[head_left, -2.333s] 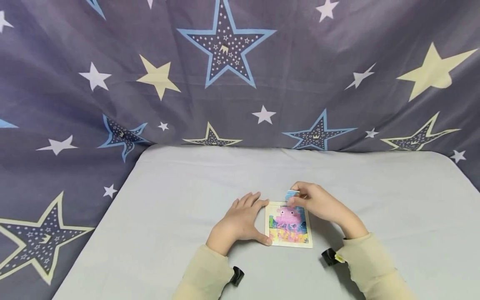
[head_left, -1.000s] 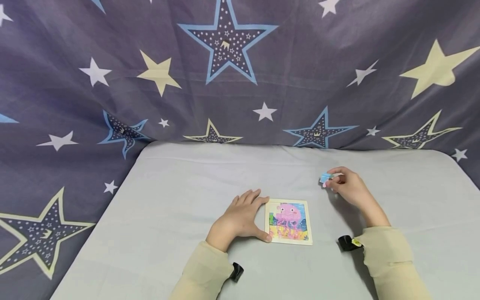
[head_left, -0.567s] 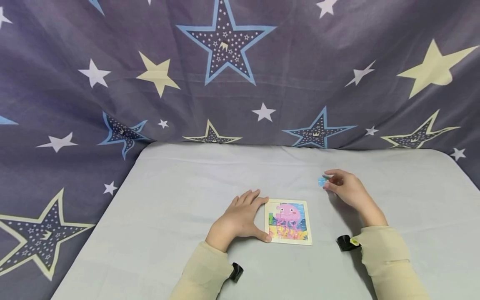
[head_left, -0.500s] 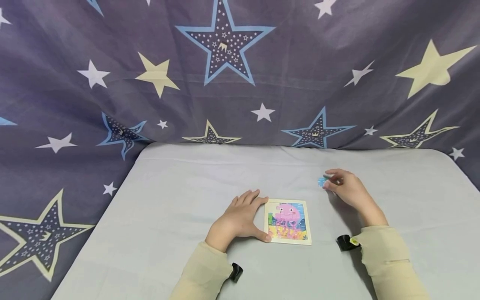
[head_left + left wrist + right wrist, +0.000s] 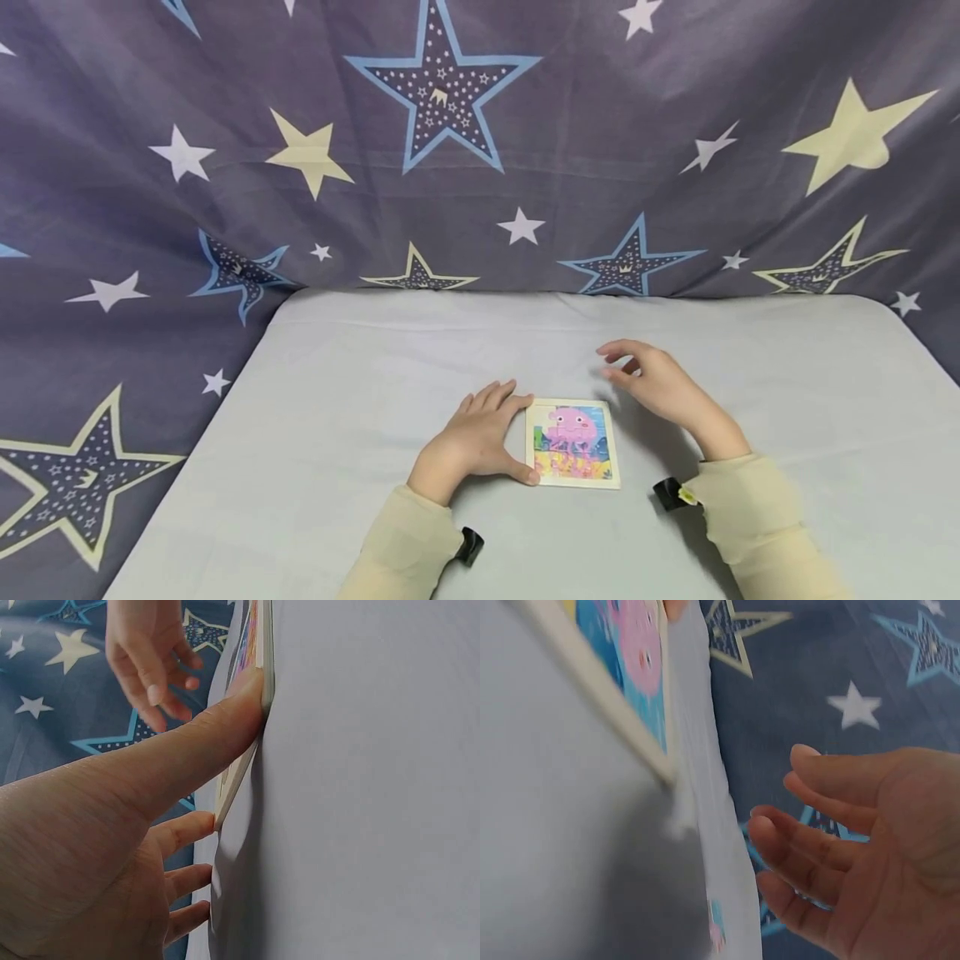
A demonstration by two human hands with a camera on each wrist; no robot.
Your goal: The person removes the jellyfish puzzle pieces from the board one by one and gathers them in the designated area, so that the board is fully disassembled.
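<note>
Left hand (image 5: pixel 474 440) blocks puzzle (image 5: pixel 573 442) on left; near side free; right hand (image 5: pixel 660 387) hangs past far-right corner.

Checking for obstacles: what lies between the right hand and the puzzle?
In the head view, only bare grey cloth shows between the right hand and puzzle.

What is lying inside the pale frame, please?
Inside the pale frame, fitted puzzle pieces show a pink sea creature against blue and yellow. The upper left corner looks bare in the head view. Whatever is under the fitted pieces is covered and cannot be seen.
</note>
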